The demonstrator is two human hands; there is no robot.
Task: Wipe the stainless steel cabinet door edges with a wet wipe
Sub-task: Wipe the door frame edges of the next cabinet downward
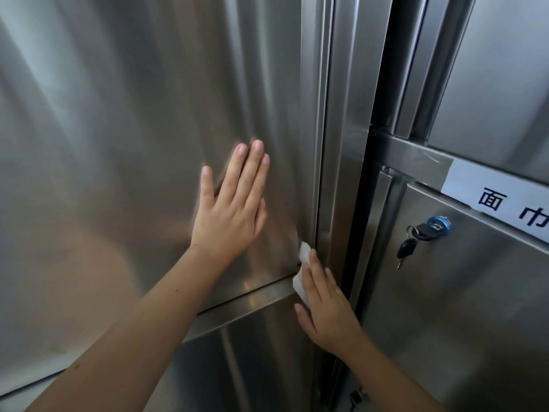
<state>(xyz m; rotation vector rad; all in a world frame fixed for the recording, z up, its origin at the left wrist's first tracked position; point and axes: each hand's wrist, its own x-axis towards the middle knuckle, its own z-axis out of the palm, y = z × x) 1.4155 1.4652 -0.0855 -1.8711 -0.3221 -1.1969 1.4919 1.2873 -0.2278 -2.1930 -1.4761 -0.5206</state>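
Softness is what governs the wet wipe point(299, 288): it is light, limp and damp, so it folds and bunches under pressure and will probably slide out from under flat fingers sooner than drag on the steel. It lies at 5 o'clock from the middle of the view, pressed against the bottom right corner of the upper door point(133, 114), where the door edge point(312, 179) meets the horizontal seam point(252, 295) above the lower door point(252, 367). Your right hand point(328, 310) covers most of it, fingers point(316, 272) straight and flat, thumb spread out towards 9 o'clock; they press the wipe rather than pinch it. For a narrow edge, you would likely do better folding it over a fingertip so it wraps the lip.

The steel itself is stiff, smooth and slippery, and the folded edges may be sharp, so keep the cloth between skin and metal.

Your left hand point(231, 215) rests at 9 o'clock just off centre, palm flat on the upper door, fingers straight and together, holding nothing.

At 3 o'clock, on the neighbouring cabinet door point(460, 292), a white label point(502, 197) reads "面巾", cut off at the frame edge. Below it at 4 o'clock sits a blue lock point(439, 225) with a black-headed key point(404, 251) hanging from it.
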